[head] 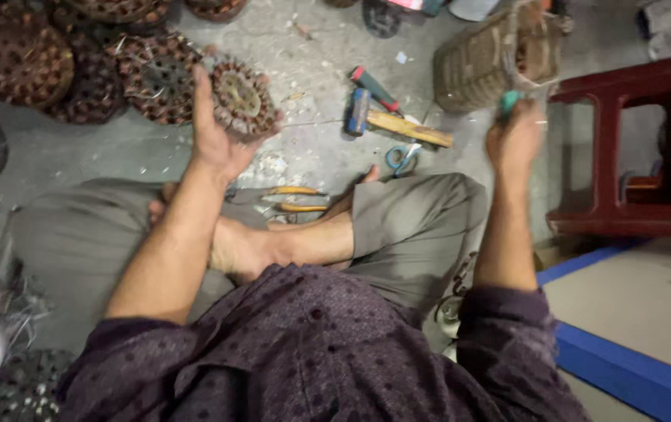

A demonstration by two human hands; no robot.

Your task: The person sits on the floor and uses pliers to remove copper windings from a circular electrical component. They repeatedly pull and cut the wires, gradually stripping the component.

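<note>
I sit cross-legged on a grey floor. My left hand (214,133) holds up a round brown disc (242,100) studded with holes and thin wire ends. From the disc a thin wire (320,122) runs rightward. My right hand (515,137) is raised to the right, closed around a tool with a teal handle (510,100), close to a woven basket (499,55). On the floor between my hands lie a hammer (394,121) with a blue head and wooden handle, a red-and-green handled tool (374,87) and blue scissors (403,159).
Several more round studded discs (78,62) are piled at the upper left. Yellow-handled pliers (292,199) lie by my feet. A dark red wooden stool (632,148) stands at the right, a blue-edged mat (632,320) at the lower right.
</note>
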